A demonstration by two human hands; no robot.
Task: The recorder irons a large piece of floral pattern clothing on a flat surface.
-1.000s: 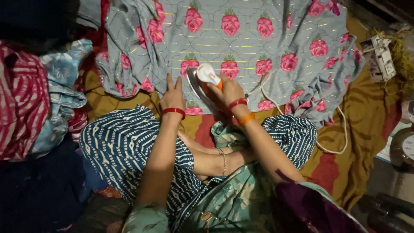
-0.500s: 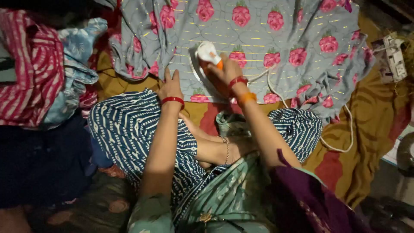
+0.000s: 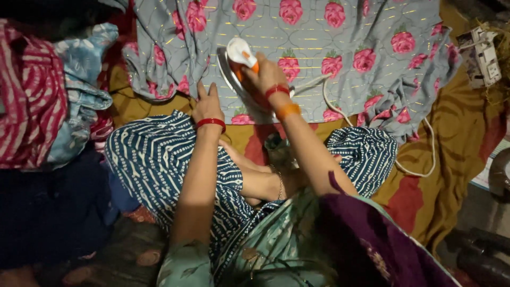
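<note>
A grey cloth with pink roses (image 3: 319, 48) lies spread flat in front of me on a mustard and red sheet (image 3: 457, 138). My right hand (image 3: 268, 74) grips the orange handle of a white and orange electric iron (image 3: 236, 61) that rests on the cloth's near part. My left hand (image 3: 207, 103) lies flat on the cloth's near edge, fingers spread, just left of the iron. Both wrists carry red bangles. The iron's white cord (image 3: 372, 133) loops to the right across the cloth and sheet. I sit cross-legged in blue patterned trousers (image 3: 154, 159).
A heap of clothes, red striped (image 3: 26, 95) and light blue (image 3: 79, 79), lies at the left. A white power strip (image 3: 483, 56) sits at the far right edge. Dark cloth (image 3: 48, 212) fills the lower left.
The iron has slid a little toward the cloth's near edge under my right hand. My left hand stays pressed on the cloth. The view has shifted slightly.
</note>
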